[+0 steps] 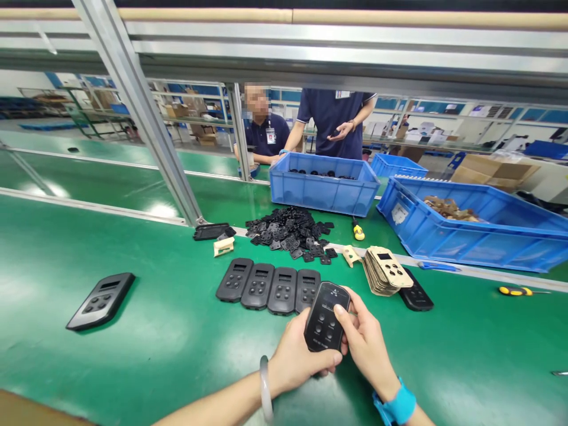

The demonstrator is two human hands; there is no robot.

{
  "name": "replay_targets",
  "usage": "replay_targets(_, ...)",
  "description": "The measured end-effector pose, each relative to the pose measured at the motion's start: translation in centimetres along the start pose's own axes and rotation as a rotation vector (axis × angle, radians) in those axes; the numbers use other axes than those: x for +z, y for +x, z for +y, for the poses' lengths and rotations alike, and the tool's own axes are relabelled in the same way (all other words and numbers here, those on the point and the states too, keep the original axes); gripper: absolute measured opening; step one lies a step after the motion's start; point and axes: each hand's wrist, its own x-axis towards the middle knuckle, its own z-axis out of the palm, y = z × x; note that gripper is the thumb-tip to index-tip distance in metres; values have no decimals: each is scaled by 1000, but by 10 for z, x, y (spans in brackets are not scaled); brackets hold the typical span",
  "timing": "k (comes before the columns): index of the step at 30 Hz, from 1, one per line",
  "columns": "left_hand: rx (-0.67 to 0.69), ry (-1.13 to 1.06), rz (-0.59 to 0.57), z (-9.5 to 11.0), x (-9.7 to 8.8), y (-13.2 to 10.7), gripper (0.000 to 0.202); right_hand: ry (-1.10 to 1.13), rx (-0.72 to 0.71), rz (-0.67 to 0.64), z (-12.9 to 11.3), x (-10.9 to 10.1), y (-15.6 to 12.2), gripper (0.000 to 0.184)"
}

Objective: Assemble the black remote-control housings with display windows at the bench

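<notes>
Between both hands I hold a black remote control [326,331] with round buttons and white markings on its face. My left hand [299,355] wraps its left side and lower end, thumb across the bottom. My right hand [361,325] grips the right edge, with the thumb pressed on the face near the upper middle. Just beyond, a row of several dark remote housings [282,290] lies on the green table, the rightmost partly hidden by the held one. To the right, a stack of beige face plates [386,269] rests against another black remote [417,293].
A heap of small black pads [293,231] lies behind the row. Blue bins [323,189] stand at the back, one at right [479,228] with brown pieces. Screwdrivers [515,291] and a grey-faced remote [101,302] lie around. A metal post [142,118] rises left; two people stand or sit opposite.
</notes>
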Motion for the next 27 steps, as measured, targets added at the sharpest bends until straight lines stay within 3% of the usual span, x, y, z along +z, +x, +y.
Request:
replay_targets(6,-22,-66,-46,-4,-2,2,58,12,4,-59,2,-1,1,61)
replay_targets(11,-88,-82,3,-8,-3,5,61,100,-36,-117,6,-1,3,63)
replay_targets(20,12,52,63,-20,-3,11,57,172,-81,-134,9,1,11,57)
replay_targets(23,48,131,-16,-22,-9,13,61,-36,-96,-168,16,-14,26,50)
replay_targets(27,10,217,-17,-20,-15,14,81,-373,-146,-77,31,-44,49,37)
